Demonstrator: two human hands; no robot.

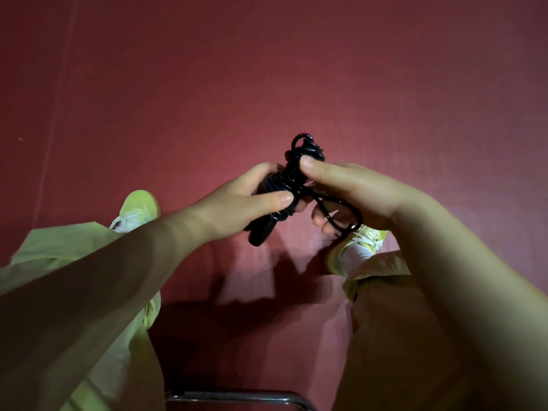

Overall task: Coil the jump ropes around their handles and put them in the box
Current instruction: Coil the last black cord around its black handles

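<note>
A black jump rope (292,170) is wound in tight coils around its black handles, held in front of me above the red floor. My left hand (237,203) grips the coiled bundle from the left, thumb pressed on the coils. My right hand (350,188) pinches the upper coils with its thumb, and a loose loop of rope (344,215) runs through its curled fingers. The rounded end of a handle (258,237) sticks out below the left hand. No box is in view.
A red floor (267,84) fills the view. My legs in pale green trousers and yellow-green shoes (139,209) (355,247) stand at left and right. A chrome bar of a seat frame (237,397) shows at the bottom edge.
</note>
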